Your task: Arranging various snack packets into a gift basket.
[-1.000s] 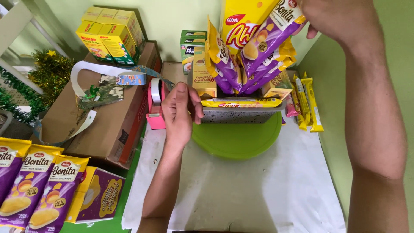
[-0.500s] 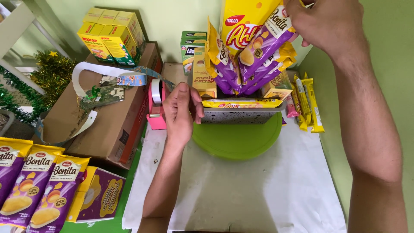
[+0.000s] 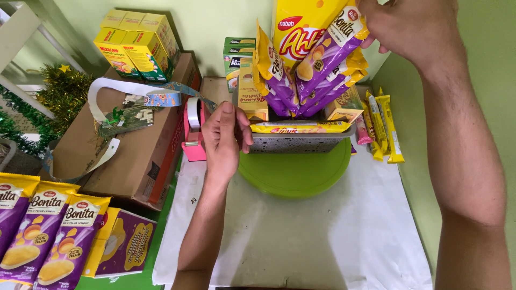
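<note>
1. Right hand (image 3: 414,32) has dropped and drawn in over the last second: it was up at the frame's top-right corner, and now sits on the top end of the purple-and-yellow snack sachet (image 3: 330,56) at the front of the bundle.
2. Its grip: fingers pinched shut on the sachet's upper edge, as far as I can tell; the fingertips are partly hidden behind the pack.
3. Sachet position: upright, tilted left, leaning on the tall yellow wafer pack (image 3: 301,32) behind it, with more purple sachets (image 3: 279,88) fanned just beside it. All rise from the grey rectangular block (image 3: 298,142) on the round green plate (image 3: 295,174).
4. Left hand (image 3: 226,134) has not moved across the frames: curled fingers, thumb up, pressed to the block's left end beside the small orange box (image 3: 252,99). It is bracing, not holding anything.
5. Flat yellow bar (image 3: 298,127) lies along the block's front top edge.
6. Meaning: the sachet is being seated or adjusted in the stack, and the base is steadied.
7. Surroundings: pink tape dispenser (image 3: 193,131) just left of the left hand, brown cardboard box (image 3: 134,156) beyond it, yellow wafer sticks (image 3: 384,126) right of the plate, white paper sheet (image 3: 322,241) underneath.
</note>
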